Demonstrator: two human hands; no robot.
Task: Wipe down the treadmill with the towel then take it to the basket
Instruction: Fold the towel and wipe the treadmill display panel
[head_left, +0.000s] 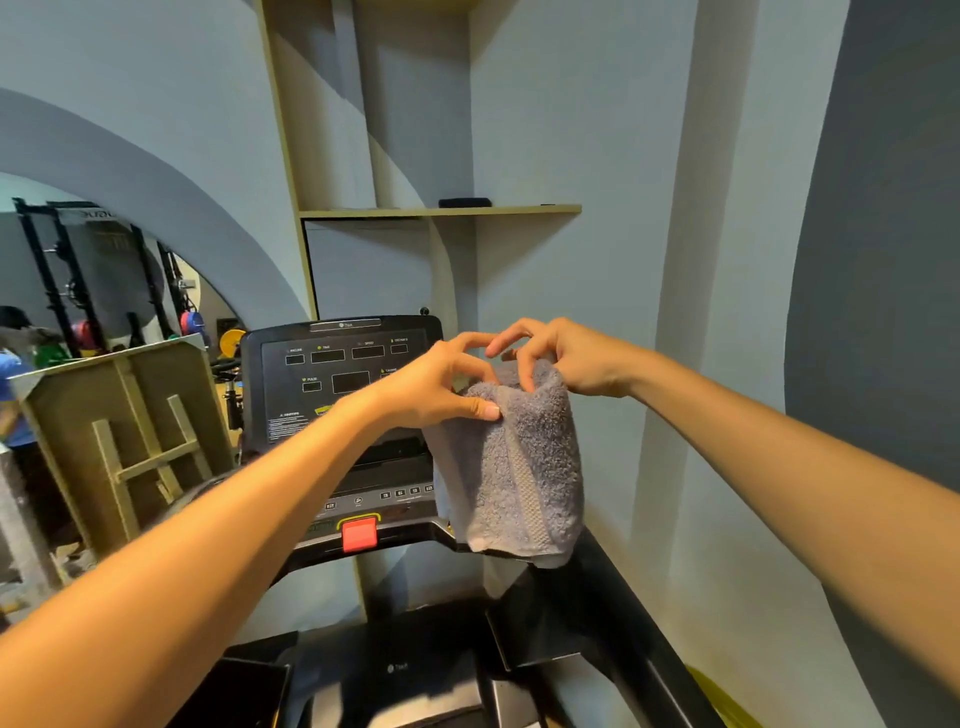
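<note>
towel (524, 457), grey terry, folded into a thick pad and held up in the air in front of the treadmill (343, 415) console, at about 3 o'clock from the display panel and just above the right end of the console ledge. left hand (441, 384) pinches the top left corner of the fold, thumb flat on the near face and fingers curled behind; right hand (566, 358) grips the top right edge with curled fingertips, so both hands are closed narrowly on cloth. no part of the towel appears to press on the console, so wiping is judged not yet under way. risks from here: the hold is at the upper edge only, so the loose lower layers could unfold and drag, or the pad could slip from one pinch. the red safety key (359, 535) sits at 6 o'clock below the display, and the row of buttons (405, 492) just above it; a broad sweep could dislodge the key or press a button. basket is not in view.
</note>
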